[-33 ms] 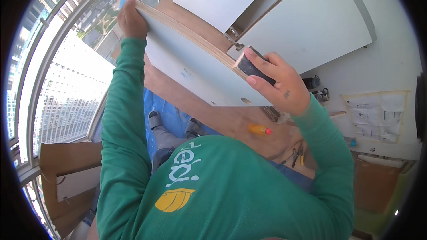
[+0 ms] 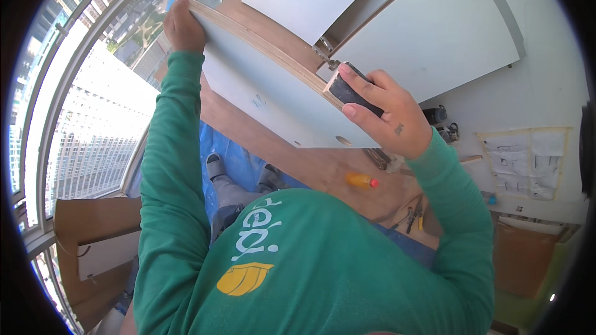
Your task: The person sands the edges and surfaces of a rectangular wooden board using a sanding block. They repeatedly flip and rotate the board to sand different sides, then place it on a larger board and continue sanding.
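Observation:
A white-faced board (image 2: pixel 248 90) with a layered plywood edge stands tilted on its long side before me, its bare edge facing up. Around its far left corner my left hand (image 2: pixel 185 28) is closed, fingers over the edge. My right hand (image 2: pixel 394 111) grips a dark sanding block (image 2: pixel 354 90) with a pale, dusty end. The block rests against the board's upper edge near the right end; the fingers hide part of it. Round holes, one of them (image 2: pixel 343 141), show in the white face near its lower right corner.
Behind the board lie white panels (image 2: pixel 428 43) with metal hinges. On the brown work surface (image 2: pixel 316 161) are an orange bottle (image 2: pixel 360 180) and pliers (image 2: pixel 420 216). Windows (image 2: pixel 93 111) run along the left, with cardboard (image 2: pixel 68 223) below. Blue sheeting (image 2: pixel 233 155) lies under my feet.
The sanding block and my right hand have shifted very slightly up and left along the board's edge. My left hand keeps its hold on the corner.

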Tool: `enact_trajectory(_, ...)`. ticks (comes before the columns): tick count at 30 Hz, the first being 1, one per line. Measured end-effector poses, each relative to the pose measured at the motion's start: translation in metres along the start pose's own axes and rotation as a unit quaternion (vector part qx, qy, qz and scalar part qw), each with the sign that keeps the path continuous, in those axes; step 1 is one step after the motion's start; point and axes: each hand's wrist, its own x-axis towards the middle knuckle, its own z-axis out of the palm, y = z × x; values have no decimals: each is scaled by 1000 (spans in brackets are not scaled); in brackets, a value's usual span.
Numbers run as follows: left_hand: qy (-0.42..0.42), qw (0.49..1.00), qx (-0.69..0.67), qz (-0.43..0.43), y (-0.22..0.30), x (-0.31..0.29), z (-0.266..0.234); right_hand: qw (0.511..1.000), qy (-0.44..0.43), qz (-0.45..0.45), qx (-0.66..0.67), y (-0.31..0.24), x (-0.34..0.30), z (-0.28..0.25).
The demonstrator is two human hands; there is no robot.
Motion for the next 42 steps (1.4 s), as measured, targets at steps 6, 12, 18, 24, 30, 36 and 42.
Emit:
enact_trajectory(6, -10, 999, 40, 4, 0, 3, 0, 997, -2, -37, -74, -14, -31, -9)
enact_trajectory(12, -6, 999, 10, 35, 4, 2, 0, 994, -4, -39, -104, 6, 12, 4)
enact_trajectory(18, 0, 1000, 27, -1, 13, -3, 7, 988, 33, -99, -110, -2, -29, -9)
enact_trajectory(24, -5, 999, 24, 35, 15, -8, 8, 991, -11, -38, -125, 3, 15, 2)
enact_trajectory(30, 0, 1000, -1, 6, 17, -6, 7, 994, 11, -60, -86, -7, -11, 0)
enact_trajectory(36, -1, 999, 15, 45, 16, -7, 9, 995, 0, -48, -91, -9, 0, -1)
enact_trajectory(42, -23, 1000, 13, 14, 15, -3, 10, 993, -10, -59, -98, 4, 33, 6)
